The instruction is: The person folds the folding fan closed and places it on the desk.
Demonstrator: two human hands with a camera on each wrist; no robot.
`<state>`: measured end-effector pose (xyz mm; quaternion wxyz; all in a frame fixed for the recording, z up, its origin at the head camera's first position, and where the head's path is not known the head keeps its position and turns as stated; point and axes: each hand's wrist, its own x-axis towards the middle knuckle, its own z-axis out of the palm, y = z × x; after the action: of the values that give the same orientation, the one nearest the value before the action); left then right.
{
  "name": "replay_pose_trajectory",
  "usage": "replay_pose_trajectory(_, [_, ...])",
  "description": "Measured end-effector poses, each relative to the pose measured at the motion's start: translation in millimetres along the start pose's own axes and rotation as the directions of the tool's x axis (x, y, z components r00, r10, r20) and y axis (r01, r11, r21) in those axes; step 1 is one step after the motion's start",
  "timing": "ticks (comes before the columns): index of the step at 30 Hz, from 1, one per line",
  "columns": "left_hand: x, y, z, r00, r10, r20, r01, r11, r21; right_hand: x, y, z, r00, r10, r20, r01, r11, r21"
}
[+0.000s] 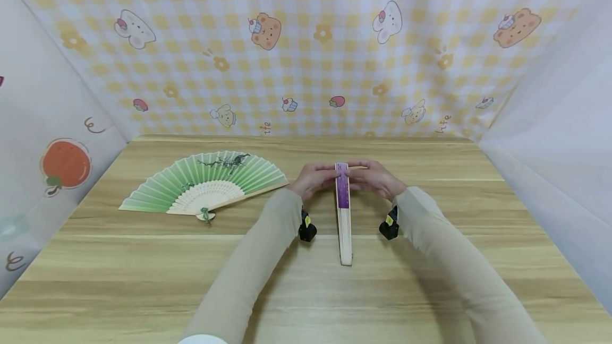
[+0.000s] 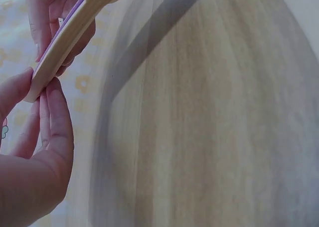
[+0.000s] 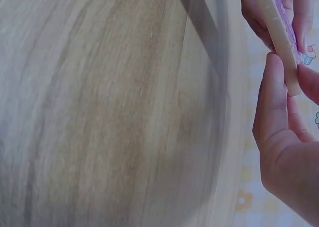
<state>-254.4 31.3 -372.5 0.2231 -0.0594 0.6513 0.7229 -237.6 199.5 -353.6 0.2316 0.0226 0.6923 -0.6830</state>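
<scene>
We note the folded fan (image 1: pixel 342 192) over the table (image 1: pixel 119 275), long axis running away from us; left hand (image 1: pixel 313 178) and right hand (image 1: pixel 374 178), equally near, pinch its far end from either side.

Soft, even and rather bright light fills the room before me; on the light-brown, grained wooden tabletop (image 1: pixel 311 301) there is a pale, dull shine between the two long beige cloth sleeves (image 1: pixel 253 259), and weak shadows lie along their inner sides; in both wrist views it is dimmer and greyer, with a darker shadow band across the tabletop; there its edge bends into a curve, and the grain looks smeared and soft.
</scene>
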Motion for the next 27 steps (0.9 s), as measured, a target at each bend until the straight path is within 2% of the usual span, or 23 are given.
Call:
replay_pose_trajectory(10, [-1.2, 2.2, 1.3, 1.0, 0.004, -0.014, -0.004, 1.0, -0.021, -0.3, -0.9, 0.2, 1.0, 0.006, -0.013, -0.006, 1.0, -0.021])
replay_pose_trajectory(23, [-0.3, -1.7, 3.8, 0.999, 0.017, -0.051, -0.016, 0.999, 0.028, 3.9, 1.6, -2.1, 0.999, 0.008, -0.035, -0.009, 0.999, -0.039])
replay_pose_trajectory(27, [-0.4, -3.7, 4.6, 1.0, 0.012, -0.028, -0.012, 1.0, 0.007, 4.6, 2.0, -2.1, 0.999, 0.008, -0.045, -0.01, 0.999, -0.054])
